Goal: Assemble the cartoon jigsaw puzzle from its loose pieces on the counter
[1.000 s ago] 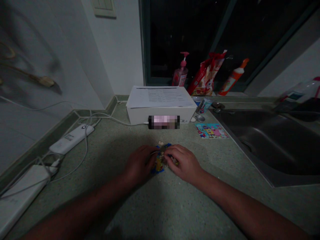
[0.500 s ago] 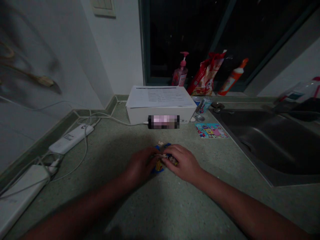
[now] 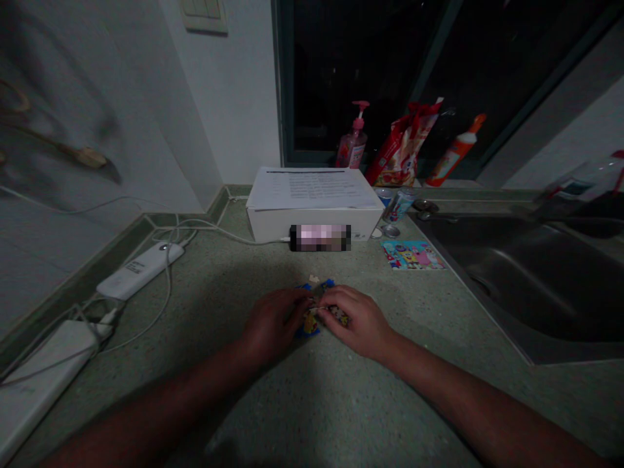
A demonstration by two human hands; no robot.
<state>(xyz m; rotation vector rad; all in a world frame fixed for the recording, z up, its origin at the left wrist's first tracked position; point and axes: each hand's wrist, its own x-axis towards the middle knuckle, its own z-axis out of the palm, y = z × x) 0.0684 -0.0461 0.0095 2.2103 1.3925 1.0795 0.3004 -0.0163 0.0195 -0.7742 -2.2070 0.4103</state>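
View: head camera, looking forward and down.

Landmark: white cardboard box, printed sheets lying on top.

Step in hand: both hands work together at a small blue-and-yellow printed packet; its exact nature is unclear.

Left hand: narrow, fingers curled and closed on the packet's left side.

Right hand: narrow, fingers closed on the packet's right side; the fingertips nearly meet those of the left hand.

Packet location: in front of the box, lying on the speckled countertop, partly hidden by both hands.

Nearby: pale scrap, just beyond the packet, toward the box.

Rest, right of box: colourful card, steel sink, drink can.

Rest, behind box: pink pump bottle, red snack bag.

Rest, left of box: white power strip, with cables running from it.
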